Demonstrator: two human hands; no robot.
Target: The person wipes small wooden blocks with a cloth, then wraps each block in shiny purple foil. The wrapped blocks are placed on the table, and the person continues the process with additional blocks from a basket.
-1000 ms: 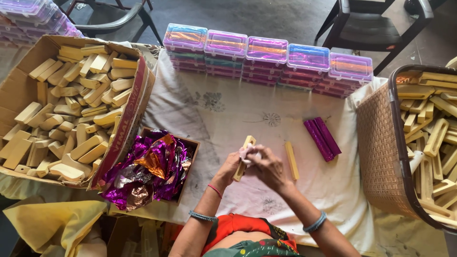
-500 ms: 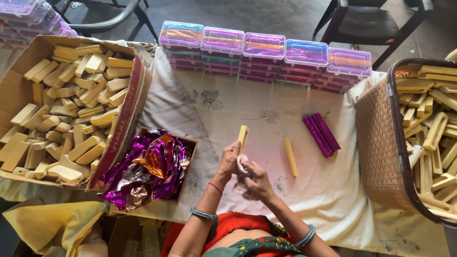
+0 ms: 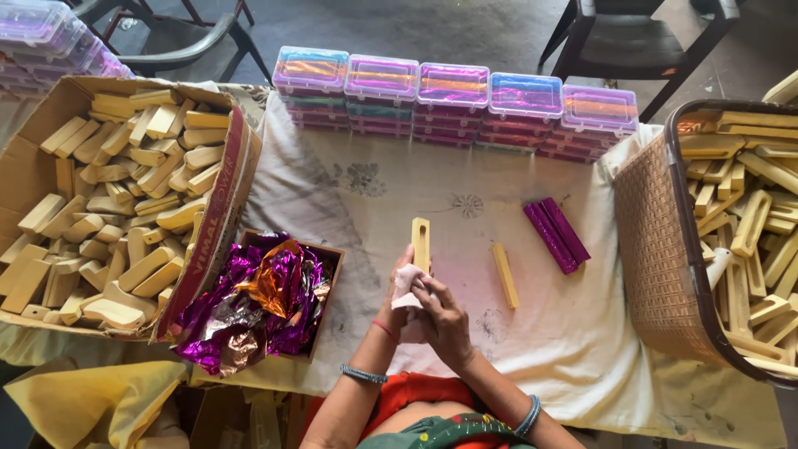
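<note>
Since a moment ago the wooden stick (image 3: 421, 242) has swung from a slant to point straight away from the person, held upright on the table (image 3: 366, 208) by both hands. Left hand (image 3: 402, 287) grips its lower end closed, with a white cloth (image 3: 406, 288) bunched against it; right hand (image 3: 443, 320) is closed over the cloth just below. Just right lies a second stick (image 3: 504, 274), then purple wrapped sticks (image 3: 555, 234). Left sits a small box of foil wrappers (image 3: 258, 303), beyond it a carton of wooden blocks (image 3: 116, 199); a basket (image 3: 665, 249) stands far right
</note>
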